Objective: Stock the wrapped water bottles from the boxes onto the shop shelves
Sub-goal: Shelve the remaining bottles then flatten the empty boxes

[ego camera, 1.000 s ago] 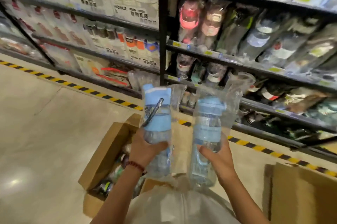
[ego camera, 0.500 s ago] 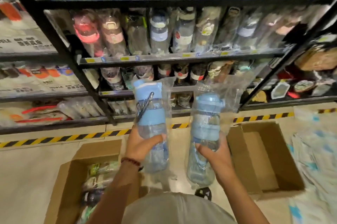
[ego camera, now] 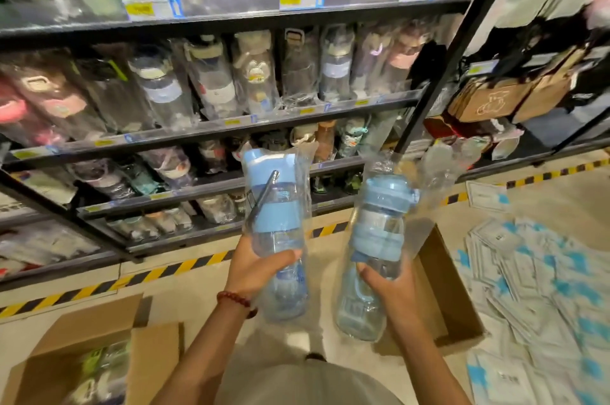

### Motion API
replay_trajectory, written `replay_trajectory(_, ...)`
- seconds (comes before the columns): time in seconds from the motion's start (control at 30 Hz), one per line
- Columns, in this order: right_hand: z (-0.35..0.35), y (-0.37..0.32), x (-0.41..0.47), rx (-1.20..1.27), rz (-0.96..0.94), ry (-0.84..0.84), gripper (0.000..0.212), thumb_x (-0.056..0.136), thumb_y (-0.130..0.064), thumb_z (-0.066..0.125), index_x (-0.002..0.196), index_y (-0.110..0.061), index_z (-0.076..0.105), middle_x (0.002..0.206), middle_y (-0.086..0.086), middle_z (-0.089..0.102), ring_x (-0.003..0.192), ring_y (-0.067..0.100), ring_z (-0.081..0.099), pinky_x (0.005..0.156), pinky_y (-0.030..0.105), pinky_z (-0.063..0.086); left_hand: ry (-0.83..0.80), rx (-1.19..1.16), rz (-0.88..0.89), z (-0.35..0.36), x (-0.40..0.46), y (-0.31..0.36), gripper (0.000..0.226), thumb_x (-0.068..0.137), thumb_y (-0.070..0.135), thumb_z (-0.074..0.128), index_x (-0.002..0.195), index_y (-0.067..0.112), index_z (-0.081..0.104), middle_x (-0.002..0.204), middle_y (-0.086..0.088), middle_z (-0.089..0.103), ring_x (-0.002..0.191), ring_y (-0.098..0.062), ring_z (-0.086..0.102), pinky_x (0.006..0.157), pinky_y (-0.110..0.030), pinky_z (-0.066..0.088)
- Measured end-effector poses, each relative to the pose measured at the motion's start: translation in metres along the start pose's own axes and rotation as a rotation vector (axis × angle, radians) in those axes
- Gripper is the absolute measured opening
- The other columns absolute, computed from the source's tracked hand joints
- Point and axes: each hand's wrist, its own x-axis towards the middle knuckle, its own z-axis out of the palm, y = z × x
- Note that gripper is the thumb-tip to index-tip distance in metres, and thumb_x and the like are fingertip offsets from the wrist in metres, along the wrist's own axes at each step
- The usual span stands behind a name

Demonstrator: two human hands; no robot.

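My left hand (ego camera: 255, 269) grips a blue-lidded water bottle in clear wrap (ego camera: 275, 206) around its middle, holding it upright. My right hand (ego camera: 388, 285) grips a second wrapped blue bottle (ego camera: 376, 239), tilted slightly right. Both bottles hang in front of the black shop shelves (ego camera: 231, 127), whose tiers are packed with wrapped bottles. An open cardboard box (ego camera: 66, 361) with wrapped bottles inside lies on the floor at lower left. Another open box (ego camera: 445, 292) sits on the floor behind my right hand.
A yellow-and-black striped tape line (ego camera: 132, 279) runs along the floor at the shelf base. Blue-and-white paper cards (ego camera: 534, 289) are strewn over the floor at right. A neighbouring rack at upper right holds tan bags (ego camera: 488, 101).
My view has swung right and closer to the shelves; both hands keep their bottles, raised a little toward the lower tiers. The right-hand box and scattered cards have come further into view.
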Motion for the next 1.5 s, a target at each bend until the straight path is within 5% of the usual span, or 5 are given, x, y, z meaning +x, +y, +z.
replay_trajectory(0.2,-0.014,-0.003,0.037,0.028,0.043,0.031,0.056,0.076,-0.004,0.075,0.123,-0.019,0.048,0.108,0.001,0.064,0.093,0.015,0.065,0.058,0.015,0.052,-0.046,0.035,0.038,0.022,0.033,0.007,0.085,0.042,0.030,0.084,0.119,0.006,0.057,0.105,-0.012,0.070,0.096,-0.026,0.068,0.078,-0.038,0.057)
replay_trajectory(0.4,-0.002,-0.030,0.091,0.026,-0.019,0.030,0.066,0.058,-0.022,0.081,0.115,-0.030,0.050,0.111,0.002,0.065,0.100,0.019,0.064,0.076,0.033,0.054,-0.090,-0.028,0.040,0.045,0.094,0.038,0.079,0.041,0.029,0.083,0.114,0.007,0.060,0.100,-0.014,0.071,0.092,-0.029,0.069,0.072,-0.038,0.056)
replay_trajectory(0.7,0.035,-0.135,0.182,0.047,-0.270,0.085,0.074,0.052,-0.032,0.080,0.118,-0.036,0.047,0.111,-0.016,0.060,0.096,-0.005,0.061,0.067,0.012,0.050,-0.290,0.019,0.260,0.077,0.192,0.164,0.057,0.046,0.021,0.083,0.099,0.014,0.064,0.087,-0.002,0.074,0.081,-0.016,0.070,0.062,-0.023,0.054)
replay_trajectory(1.1,0.098,-0.257,0.294,0.006,-0.408,-0.054,0.096,0.042,-0.053,0.079,0.130,-0.030,0.049,0.121,-0.006,0.061,0.107,0.013,0.061,0.084,0.033,0.055,-0.199,0.002,0.412,0.083,0.282,0.292,0.067,0.041,0.036,0.081,0.105,0.021,0.065,0.095,0.001,0.074,0.090,-0.018,0.070,0.080,-0.036,0.055)
replay_trajectory(1.5,0.105,-0.344,0.388,0.122,-0.272,-0.247,0.044,0.077,-0.022,0.076,0.116,-0.023,0.058,0.099,0.003,0.069,0.086,0.018,0.067,0.071,0.036,0.054,-0.086,-0.039,0.398,0.104,0.333,0.350,0.042,0.062,0.023,0.081,0.101,0.016,0.067,0.086,-0.003,0.074,0.080,-0.020,0.071,0.070,-0.033,0.055)
